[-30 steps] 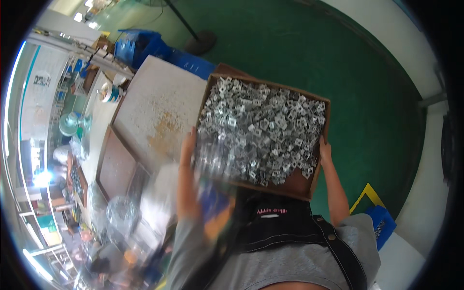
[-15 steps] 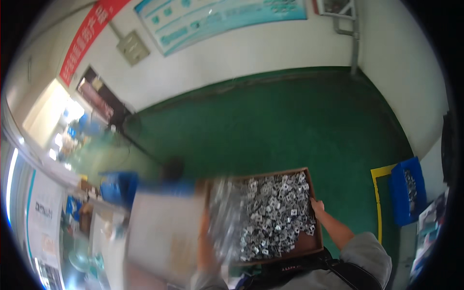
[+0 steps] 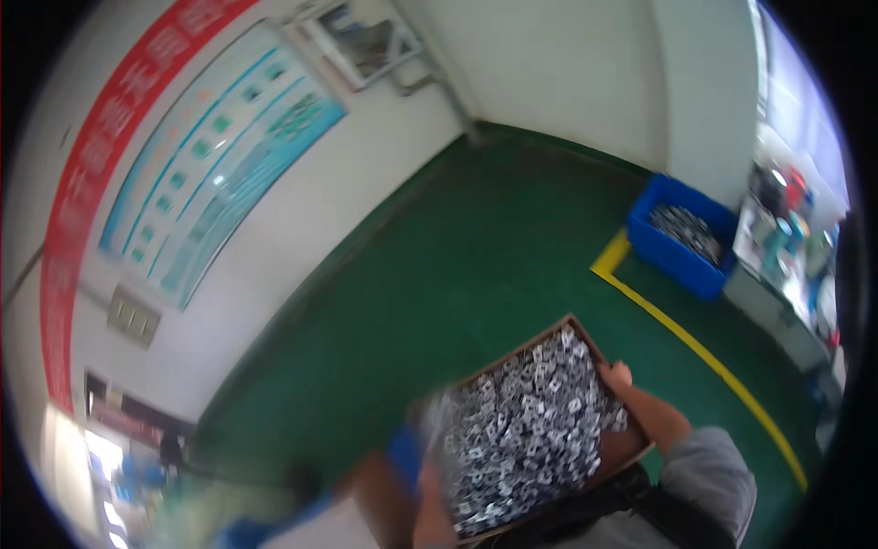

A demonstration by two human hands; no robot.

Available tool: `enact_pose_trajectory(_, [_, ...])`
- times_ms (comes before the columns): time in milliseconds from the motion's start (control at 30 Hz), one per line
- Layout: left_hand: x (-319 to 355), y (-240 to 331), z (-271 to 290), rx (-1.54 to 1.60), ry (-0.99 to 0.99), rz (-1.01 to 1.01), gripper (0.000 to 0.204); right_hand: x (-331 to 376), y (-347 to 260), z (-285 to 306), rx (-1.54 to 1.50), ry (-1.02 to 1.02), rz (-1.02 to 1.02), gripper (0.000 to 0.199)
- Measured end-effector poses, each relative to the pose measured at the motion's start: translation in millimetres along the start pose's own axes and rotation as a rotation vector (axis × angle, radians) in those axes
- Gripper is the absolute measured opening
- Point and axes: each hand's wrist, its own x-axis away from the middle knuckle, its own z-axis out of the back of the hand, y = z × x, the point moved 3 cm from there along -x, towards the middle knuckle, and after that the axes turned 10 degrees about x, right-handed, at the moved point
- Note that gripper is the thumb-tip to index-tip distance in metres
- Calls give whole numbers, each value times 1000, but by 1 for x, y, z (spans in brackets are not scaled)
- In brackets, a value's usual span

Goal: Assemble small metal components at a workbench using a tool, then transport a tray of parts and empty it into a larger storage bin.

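A shallow cardboard box (image 3: 626, 450) full of small square metal parts (image 3: 526, 425) is held in front of my body, above the green floor. My right hand (image 3: 616, 375) grips the box's right wall, with its fingers curled over the edge. On the opposite side, my left hand (image 3: 430, 499) lies along the left wall, blurred by motion and with its fingertips hidden. Clear plastic film (image 3: 441, 421) shows, smeared, at the box's left end. Some brown cardboard bottom is bare at the right near corner.
Ahead on the right, a blue bin (image 3: 681, 240) of metal parts stands inside a yellow floor line (image 3: 704, 348). Beside it is a cluttered table (image 3: 777, 247). A white wall with a poster (image 3: 224, 174) runs along the left. Blurred brown and blue things lie at lower left.
My view has swung to the right, bringing the blue bin and yellow line nearer the middle. The box stays between both hands and now looks tilted; the pale surface beside it has slid toward the lower left.
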Motion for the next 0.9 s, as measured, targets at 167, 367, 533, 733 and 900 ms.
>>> enact_pose_trajectory(167, [-28,-1,-21,389,-190,73,59,22,-1,10,3,251,10,49])
enact_pose_trajectory(367, [-118,44,-41,147,-561,-13,62,118,28,19,-125,299,-330,46])
enact_pose_trajectory(533, [-174,112,-101,-158,-737,-148,65,159,52,-33,-272,466,-527,50])
enact_pose_trajectory(733, [-213,167,-184,-359,-1063,-220,65,214,41,-54,-307,673,-704,54])
enact_pose_trajectory(900, [-219,194,-226,-439,-1114,-288,63,211,28,-74,-434,617,-813,56])
